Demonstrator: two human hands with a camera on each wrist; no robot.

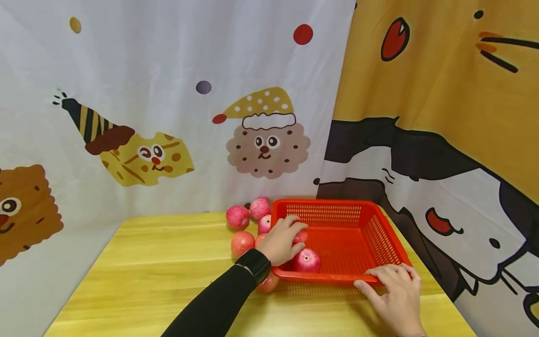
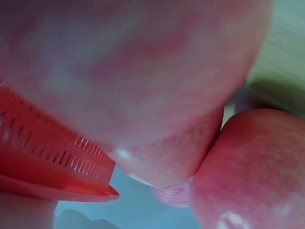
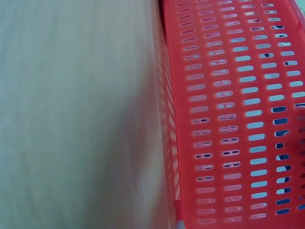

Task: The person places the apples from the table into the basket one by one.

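Right fingers (image 1: 392, 275) half-curled over red basket rim (image 1: 328, 278), left fingers (image 1: 289, 222) round apple (image 1: 301, 236)

A white cloth (image 1: 160, 61) printed with a smiling cheese (image 1: 145, 161) hangs beyond the wood-grained surface (image 1: 164, 267); an orange-yellow cloth (image 1: 442, 103) hangs right.

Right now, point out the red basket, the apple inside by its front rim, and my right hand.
Red basket (image 1: 343, 244), head view: bare floor.
Apple (image 1: 308, 263), head view: middle of its visible side.
Right hand (image 1: 394, 291), head view: back of the hand.
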